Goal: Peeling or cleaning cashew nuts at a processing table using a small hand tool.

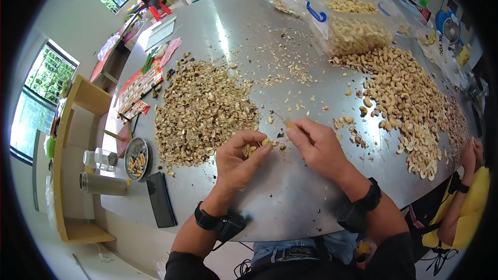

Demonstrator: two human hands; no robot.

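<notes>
My left hand [243, 155] holds several cashew pieces [249, 150], one of them between thumb and forefinger. My right hand [317, 144] is closed around the light-coloured handle of a small thin-bladed tool [288, 123], probably a knife, its tip pointing up and left. Both hands are just above the metal table, a short way apart. Left of them lies a broad heap of small broken nut pieces and husks [206, 112]. To the right spreads a large heap of whole cashews [404, 89], with paler split ones [422, 151] at its near end.
A clear plastic tub of cashews [354, 31] stands at the back right. At the left are a dark phone or wallet [160, 199], a metal bowl with cigarette butts [137, 159], a metal flask [103, 184] and jars. Another person's hands [471, 153] rest at the right edge.
</notes>
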